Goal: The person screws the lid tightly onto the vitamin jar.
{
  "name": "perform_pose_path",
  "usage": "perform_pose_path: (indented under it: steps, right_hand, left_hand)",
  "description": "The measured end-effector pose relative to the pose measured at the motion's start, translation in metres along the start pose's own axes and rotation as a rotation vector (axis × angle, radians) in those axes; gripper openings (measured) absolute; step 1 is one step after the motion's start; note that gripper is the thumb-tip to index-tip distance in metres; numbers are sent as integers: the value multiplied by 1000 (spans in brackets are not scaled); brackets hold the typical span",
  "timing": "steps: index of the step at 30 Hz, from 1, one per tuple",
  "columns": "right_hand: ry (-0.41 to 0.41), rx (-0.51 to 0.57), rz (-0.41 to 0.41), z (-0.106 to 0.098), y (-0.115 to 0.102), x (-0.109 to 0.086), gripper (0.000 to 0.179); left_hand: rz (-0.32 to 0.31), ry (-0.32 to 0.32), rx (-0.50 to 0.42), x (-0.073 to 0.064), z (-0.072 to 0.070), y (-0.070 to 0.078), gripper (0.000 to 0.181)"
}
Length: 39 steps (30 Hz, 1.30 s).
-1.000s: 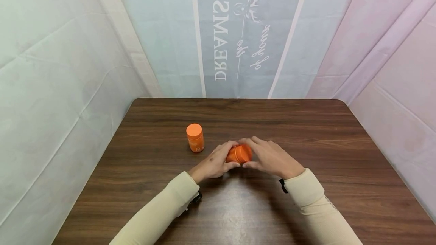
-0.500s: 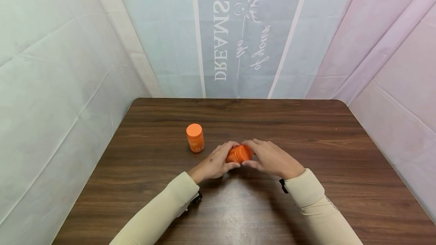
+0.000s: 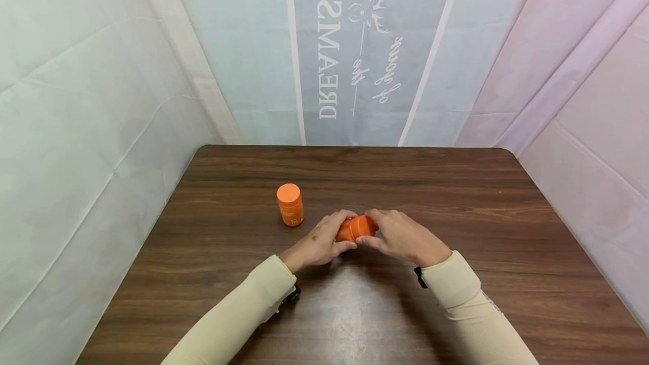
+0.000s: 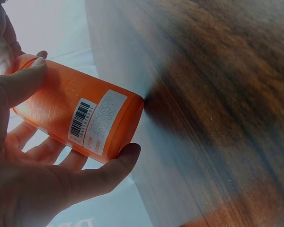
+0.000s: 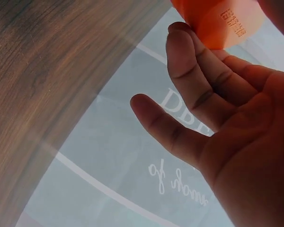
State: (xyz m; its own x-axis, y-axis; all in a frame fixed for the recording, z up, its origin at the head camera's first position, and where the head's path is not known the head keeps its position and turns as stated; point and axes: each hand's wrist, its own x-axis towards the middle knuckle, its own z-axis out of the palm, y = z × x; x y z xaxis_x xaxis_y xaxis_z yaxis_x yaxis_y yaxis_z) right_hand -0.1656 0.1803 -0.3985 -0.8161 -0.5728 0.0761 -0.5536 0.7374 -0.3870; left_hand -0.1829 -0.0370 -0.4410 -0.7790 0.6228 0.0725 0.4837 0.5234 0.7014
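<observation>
An orange screw-top jar (image 3: pixel 346 232) lies tilted between both hands, with its lid towards the right. My left hand (image 3: pixel 316 244) grips the jar's body; in the left wrist view a white barcode label (image 4: pixel 92 120) shows on its side. On the lid (image 3: pixel 364 226), the thumb and fingers of my right hand (image 3: pixel 405 236) hold the rim. Embossed marks are visible on the lid's orange top in the right wrist view, where some right fingers (image 5: pixel 180 123) stretch away from it. Part of the jar is hidden behind the hands.
A second orange jar (image 3: pixel 290 205) stands upright with its lid on, left of and beyond the hands. The dark wooden table (image 3: pixel 431 179) has hanging cloth (image 3: pixel 375 72) behind it and at both sides.
The right fingers have shifted round the lid's rim, and the lid shows turned at a slightly different angle. The left hand and the standing jar stay where they were.
</observation>
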Motion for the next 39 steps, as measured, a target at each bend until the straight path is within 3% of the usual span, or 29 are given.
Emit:
perform_pose_path:
  steps: [4,9,15,28,39]
  right_hand:
    - [20,-59,-8,0,0,-1,54]
    - [52,-120,-97,0,3,-2,70]
    - [79,-152,-167,-1,5,-4,67]
    - [40,-3,-156,0,6,-5,59]
    - [70,-11,-182,3,7,-6,56]
  left_hand:
    - [2,-3,13,0,-1,0,52]
    - [6,-5,21,-1,-2,1,53]
    - [11,-4,6,0,-2,1,52]
    - [9,-9,15,-2,-1,0,52]
    - [32,11,37,-2,2,0,53]
